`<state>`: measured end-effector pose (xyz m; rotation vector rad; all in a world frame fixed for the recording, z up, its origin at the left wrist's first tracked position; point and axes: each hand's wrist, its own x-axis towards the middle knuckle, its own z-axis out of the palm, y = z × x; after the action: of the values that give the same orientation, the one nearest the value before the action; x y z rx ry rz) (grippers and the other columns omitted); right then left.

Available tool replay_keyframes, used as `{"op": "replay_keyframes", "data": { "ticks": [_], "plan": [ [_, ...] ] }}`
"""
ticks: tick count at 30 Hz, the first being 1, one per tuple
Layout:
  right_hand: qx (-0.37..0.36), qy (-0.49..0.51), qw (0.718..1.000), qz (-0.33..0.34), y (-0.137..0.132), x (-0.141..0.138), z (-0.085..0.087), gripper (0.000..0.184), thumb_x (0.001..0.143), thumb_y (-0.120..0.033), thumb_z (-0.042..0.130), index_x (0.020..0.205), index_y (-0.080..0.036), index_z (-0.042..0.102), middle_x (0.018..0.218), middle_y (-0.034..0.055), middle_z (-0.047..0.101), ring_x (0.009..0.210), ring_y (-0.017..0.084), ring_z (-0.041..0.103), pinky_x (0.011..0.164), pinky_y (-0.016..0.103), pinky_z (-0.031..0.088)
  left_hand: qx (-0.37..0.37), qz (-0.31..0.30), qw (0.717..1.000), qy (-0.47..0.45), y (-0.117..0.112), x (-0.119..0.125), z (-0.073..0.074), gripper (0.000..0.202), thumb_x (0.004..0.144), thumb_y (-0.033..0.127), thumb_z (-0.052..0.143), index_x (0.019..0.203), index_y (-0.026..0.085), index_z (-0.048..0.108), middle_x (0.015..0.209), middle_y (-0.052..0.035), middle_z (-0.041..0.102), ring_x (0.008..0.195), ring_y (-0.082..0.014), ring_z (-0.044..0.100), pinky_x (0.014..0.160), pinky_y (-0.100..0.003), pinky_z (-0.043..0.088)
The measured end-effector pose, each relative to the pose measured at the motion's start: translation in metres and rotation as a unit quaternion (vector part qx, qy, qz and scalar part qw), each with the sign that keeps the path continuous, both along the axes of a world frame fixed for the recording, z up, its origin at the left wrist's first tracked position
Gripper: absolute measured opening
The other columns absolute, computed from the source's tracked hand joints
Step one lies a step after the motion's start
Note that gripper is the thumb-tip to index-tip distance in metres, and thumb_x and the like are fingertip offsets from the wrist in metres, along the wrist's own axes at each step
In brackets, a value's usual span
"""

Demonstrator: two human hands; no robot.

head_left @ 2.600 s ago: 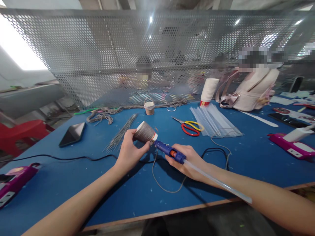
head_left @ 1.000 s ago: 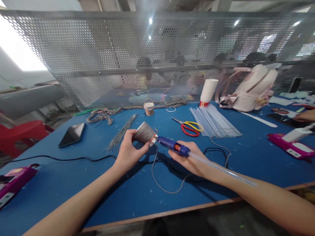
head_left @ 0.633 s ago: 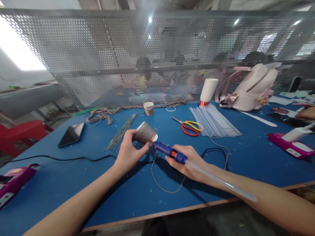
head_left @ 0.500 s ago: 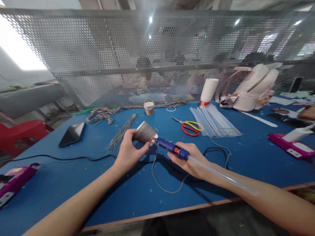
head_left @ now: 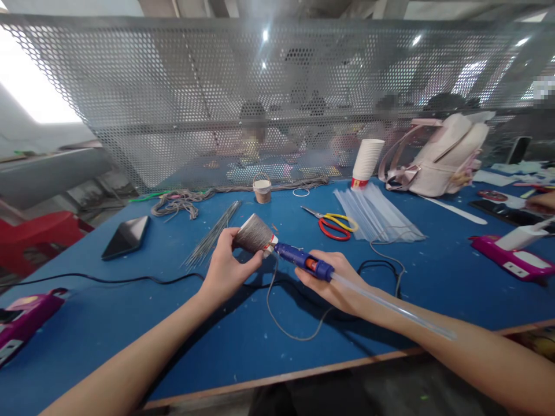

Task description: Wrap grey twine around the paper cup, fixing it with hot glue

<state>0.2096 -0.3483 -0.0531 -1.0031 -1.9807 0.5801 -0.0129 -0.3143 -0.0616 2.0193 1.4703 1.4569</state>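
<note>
A paper cup [head_left: 255, 233], mostly wrapped in grey cord, lies tilted in the fingers of my left hand [head_left: 229, 263]. Its red and white end, not covered by cord, faces right. My right hand [head_left: 333, 277] is closed round a blue hot glue gun [head_left: 303, 261], whose nozzle is at that end of the cup. Out of the gun's back runs a long clear glue stick [head_left: 399, 311] over my right forearm. A loose grey cord [head_left: 271, 309] hangs from the cup and loops across the blue table.
Scissors [head_left: 333, 224], clear glue sticks [head_left: 379, 214], a stack of paper cups [head_left: 366, 164] and a small cord-wrapped bucket [head_left: 262, 192] stand or lie beyond my hands. Thin wires [head_left: 212, 234] and a phone [head_left: 126, 237] are leftward. A black cable [head_left: 143, 279] crosses the table [head_left: 208, 358]. A backpack [head_left: 446, 156] sits right.
Almost nothing differs. Both hands, the cup and the glue gun keep their places; the whole view has shifted very slightly.
</note>
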Motion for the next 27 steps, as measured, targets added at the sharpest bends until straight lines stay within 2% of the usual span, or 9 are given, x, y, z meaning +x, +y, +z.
{"op": "replay_keyframes", "data": {
  "ticks": [3, 6, 16, 22, 27],
  "plan": [
    [-0.045, 0.003, 0.998, -0.038, 0.0028, 0.0018, 0.0023, 0.026, 0.081, -0.031, 0.056, 0.061, -0.020, 0.043, 0.054, -0.0045, 0.046, 0.049, 0.009, 0.037, 0.048, 0.022, 0.033, -0.004, -0.015, 1.000, -0.007, 0.0006, -0.0011, -0.0004, 0.035, 0.070, 0.032, 0.068, 0.097, 0.021, 0.049, 0.088, 0.0005, 0.057, 0.080, -0.0150, 0.060, 0.076, -0.031, 0.051],
    [-0.071, -0.002, 0.996, -0.048, 0.0031, 0.0024, 0.0041, 0.024, 0.080, -0.034, 0.055, 0.063, -0.020, 0.046, 0.055, -0.0036, 0.048, 0.050, 0.009, 0.039, 0.048, 0.022, 0.033, -0.008, -0.024, 1.000, -0.012, 0.0011, -0.0013, 0.0000, 0.034, 0.069, 0.031, 0.068, 0.096, 0.021, 0.048, 0.089, 0.0008, 0.057, 0.080, -0.0145, 0.061, 0.076, -0.031, 0.052],
    [-0.009, -0.003, 1.000, 0.022, -0.0031, -0.0020, -0.0005, 0.025, 0.082, -0.031, 0.055, 0.063, -0.021, 0.041, 0.056, -0.0050, 0.044, 0.049, 0.008, 0.031, 0.049, 0.022, 0.030, -0.029, -0.021, 0.999, -0.013, -0.0016, 0.0014, 0.0038, 0.036, 0.068, 0.034, 0.067, 0.095, 0.021, 0.047, 0.088, 0.0001, 0.057, 0.082, -0.0158, 0.060, 0.078, -0.032, 0.051],
    [-0.069, -0.008, 0.997, -0.040, 0.0016, 0.0032, 0.0031, 0.026, 0.081, -0.035, 0.055, 0.063, -0.020, 0.045, 0.056, -0.0033, 0.048, 0.050, 0.009, 0.037, 0.049, 0.023, 0.032, -0.015, -0.022, 1.000, -0.009, -0.0010, 0.0000, 0.0030, 0.034, 0.069, 0.032, 0.066, 0.095, 0.021, 0.046, 0.089, 0.0003, 0.056, 0.081, -0.0149, 0.060, 0.078, -0.032, 0.051],
    [-0.080, -0.009, 0.996, -0.046, 0.0012, 0.0044, 0.0078, 0.027, 0.082, -0.035, 0.054, 0.062, -0.020, 0.044, 0.056, -0.0033, 0.048, 0.051, 0.010, 0.038, 0.048, 0.023, 0.032, -0.014, -0.025, 1.000, -0.001, 0.0007, -0.0017, 0.0017, 0.034, 0.070, 0.032, 0.065, 0.096, 0.021, 0.047, 0.089, 0.0005, 0.056, 0.081, -0.0142, 0.060, 0.078, -0.031, 0.051]
  ]
}}
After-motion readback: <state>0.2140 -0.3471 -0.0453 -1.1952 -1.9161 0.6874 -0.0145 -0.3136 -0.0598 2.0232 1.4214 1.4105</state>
